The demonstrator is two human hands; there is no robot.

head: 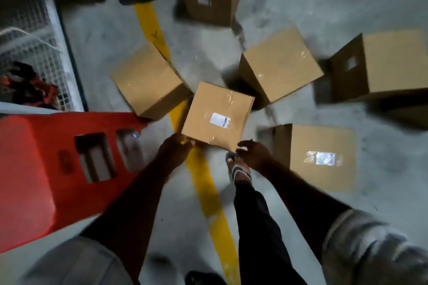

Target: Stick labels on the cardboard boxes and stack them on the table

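My left hand [176,147] grips the near left corner of the labelled box [208,109], which is over the yellow line [208,192], white label [219,120] up. My right hand [253,154] hovers just right of the line at the other near corner. Its fingers [243,144] are loosely curled and hold nothing.

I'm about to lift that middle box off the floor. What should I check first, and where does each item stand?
1. Label on centre box: ok, stuck on the top face.
2. Left hand grip: ok, holds the near left corner.
3. Right hand grip: cannot tell, curled fingers beside the near right corner.
4. Foot clear: not ok, sandalled, right by the near edge.
5. Table to stack on: cannot tell, none clearly in view.
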